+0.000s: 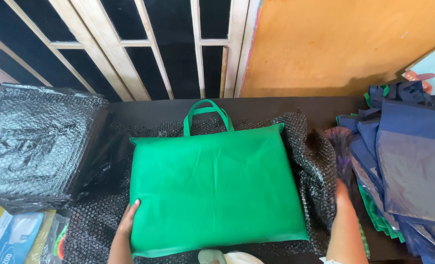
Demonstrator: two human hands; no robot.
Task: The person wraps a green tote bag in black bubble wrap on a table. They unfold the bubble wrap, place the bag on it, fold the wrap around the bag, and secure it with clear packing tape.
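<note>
A stuffed green fabric bag (212,186) with green handles (206,113) lies flat on black bubble wrap (311,146) in the middle of the dark table. My left hand (128,218) grips the bag's lower left edge, thumb on top. My right hand (341,188) reaches out to the right of the bag, toward a dark purplish tuft (342,142) beside the navy bags; its fingers are hidden, and I cannot tell whether it holds anything.
A pile of folded black bubble wrap (36,146) sits at the left. Stacked navy fabric bags (413,166) with green ones beneath lie at the right. A wooden window frame (198,49) and an orange board (344,44) stand behind. Plastic packets (12,237) lie at lower left.
</note>
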